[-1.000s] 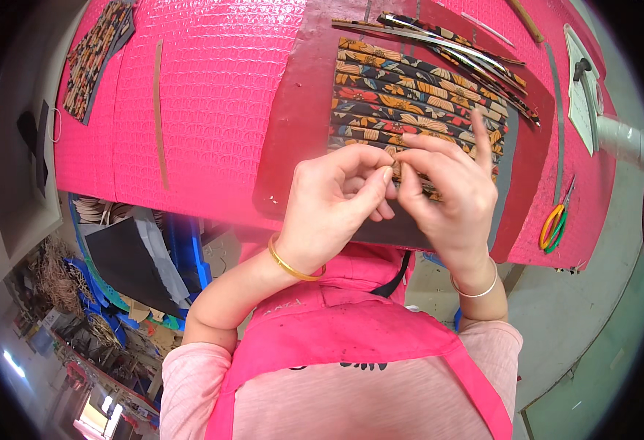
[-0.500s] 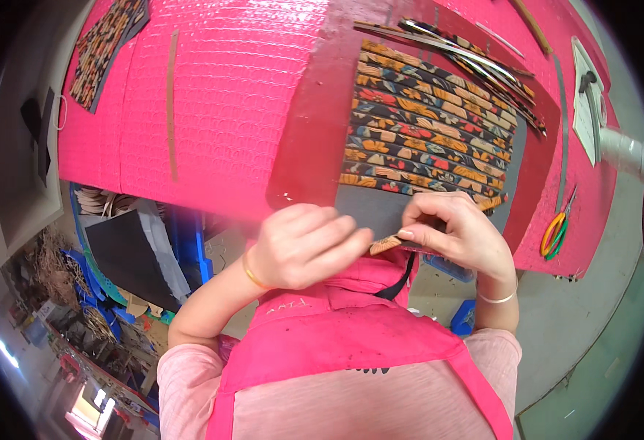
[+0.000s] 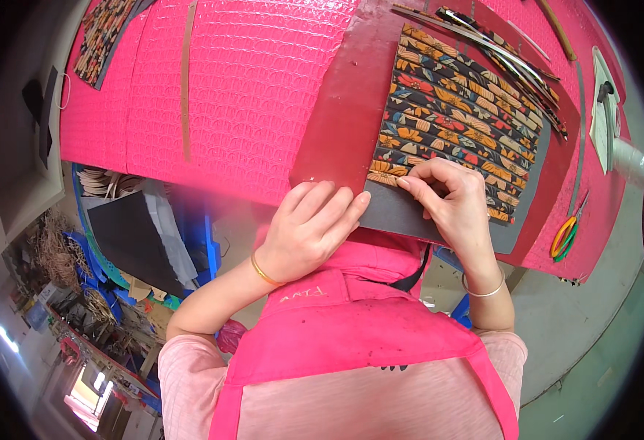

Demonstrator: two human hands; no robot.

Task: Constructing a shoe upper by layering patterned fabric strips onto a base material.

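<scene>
A dark grey board [image 3: 403, 209] lies on the red mat [image 3: 337, 125] in front of me, with several black floral fabric strips [image 3: 458, 121] laid across it in parallel rows. Between the thumb and fingertips of my right hand [image 3: 455, 199] is the left end of the nearest floral strip [image 3: 384, 178], held down at the last row. This hand covers the middle of that strip, whose other end shows at the right. My left hand [image 3: 313, 227] rests fingers outstretched at the board's near left corner, holding nothing.
Loose narrow strips [image 3: 498, 48] are heaped beyond the rows. Scissors with yellow and green handles [image 3: 564, 238] lie at the right, near a metal ruler [image 3: 582, 139]. Pink textured sheeting [image 3: 256, 95] covers the table, with a wooden ruler [image 3: 187, 81] on it. A blue crate [image 3: 201, 242] stands below left.
My right hand has brought the floral strip from the table's near edge up onto the board beside the other rows. My left hand has come to rest at the board's corner.
</scene>
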